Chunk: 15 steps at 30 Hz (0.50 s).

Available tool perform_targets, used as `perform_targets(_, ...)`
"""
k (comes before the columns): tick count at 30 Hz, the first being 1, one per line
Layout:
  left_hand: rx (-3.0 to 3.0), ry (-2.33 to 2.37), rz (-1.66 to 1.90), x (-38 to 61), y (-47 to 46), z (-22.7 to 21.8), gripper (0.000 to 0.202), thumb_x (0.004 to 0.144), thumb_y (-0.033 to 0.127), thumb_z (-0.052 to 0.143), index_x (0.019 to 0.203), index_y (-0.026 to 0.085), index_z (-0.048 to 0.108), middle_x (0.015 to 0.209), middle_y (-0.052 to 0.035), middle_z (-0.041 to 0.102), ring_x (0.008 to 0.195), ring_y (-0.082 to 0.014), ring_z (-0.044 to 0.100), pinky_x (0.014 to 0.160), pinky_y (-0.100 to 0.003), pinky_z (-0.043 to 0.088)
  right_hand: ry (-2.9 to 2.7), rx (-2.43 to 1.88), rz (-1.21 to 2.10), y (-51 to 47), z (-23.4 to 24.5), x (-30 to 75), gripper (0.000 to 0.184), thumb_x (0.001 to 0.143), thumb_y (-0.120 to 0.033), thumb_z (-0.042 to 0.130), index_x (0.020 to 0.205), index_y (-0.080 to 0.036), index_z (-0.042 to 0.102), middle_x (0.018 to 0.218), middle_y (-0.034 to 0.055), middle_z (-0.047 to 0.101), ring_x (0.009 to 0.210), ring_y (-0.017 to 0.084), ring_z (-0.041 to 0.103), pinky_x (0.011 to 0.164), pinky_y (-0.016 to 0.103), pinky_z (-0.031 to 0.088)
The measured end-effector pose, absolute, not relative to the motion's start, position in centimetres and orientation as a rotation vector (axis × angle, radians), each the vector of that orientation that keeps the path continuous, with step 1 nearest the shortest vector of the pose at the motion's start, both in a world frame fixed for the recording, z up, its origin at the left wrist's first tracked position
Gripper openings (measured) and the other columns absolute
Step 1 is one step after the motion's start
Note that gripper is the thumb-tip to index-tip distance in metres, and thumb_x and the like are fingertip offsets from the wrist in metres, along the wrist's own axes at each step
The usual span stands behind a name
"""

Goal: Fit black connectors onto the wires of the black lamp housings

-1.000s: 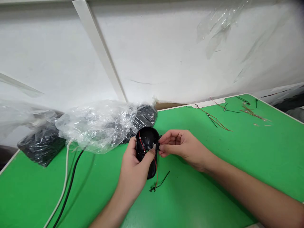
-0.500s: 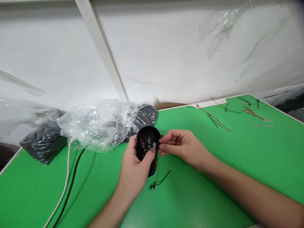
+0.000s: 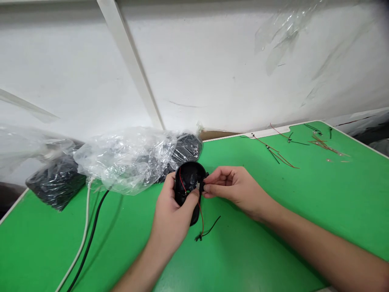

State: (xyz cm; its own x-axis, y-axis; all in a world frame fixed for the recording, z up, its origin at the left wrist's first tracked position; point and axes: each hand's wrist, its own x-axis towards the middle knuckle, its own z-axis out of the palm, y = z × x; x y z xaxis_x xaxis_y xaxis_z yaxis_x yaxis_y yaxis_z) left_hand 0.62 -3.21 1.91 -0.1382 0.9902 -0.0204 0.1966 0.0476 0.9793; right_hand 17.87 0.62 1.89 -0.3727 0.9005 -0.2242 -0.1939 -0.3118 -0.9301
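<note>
My left hand (image 3: 172, 215) grips a black oval plastic housing (image 3: 189, 177) from below, with its thumb across the hollow inner face. My right hand (image 3: 229, 186) pinches a small black fitting (image 3: 206, 174) at the housing's right edge, next to a small metal piece (image 3: 198, 186). A thin red wire (image 3: 201, 213) runs through the housing and hangs down past its lower edge. It joins a thin black wire (image 3: 211, 228) lying on the green surface, which ends in small dark terminals. My left hand hides the housing's lower part.
The green work table (image 3: 273, 211) has a white edge. Transparent plastic bags (image 3: 127, 162) of black parts lie against the white wall at the back left. White and black cables run along the left. Loose red and black wires lie at the far right.
The loose black wire end has shifted slightly right on the table. Both hands and the housing have barely moved.
</note>
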Motion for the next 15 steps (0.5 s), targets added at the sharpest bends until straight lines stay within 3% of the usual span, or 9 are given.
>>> perform_targets(15,1.252,1.468,1.172,0.61,-3.29,1.68,0.033,0.084,0.034,0.072,0.107,0.017,0.055,0.088,0.0002,0.062,0.079,-0.0152,0.057,0.066,-0.024,0.046,-1.165,-1.034,1.73,0.75,1.47,17.89,0.034,0.061,-0.028,0.093,0.082,-0.013,0.071,0.082,0.005,0.073,0.074,0.017,0.072,0.076,0.03,0.059)
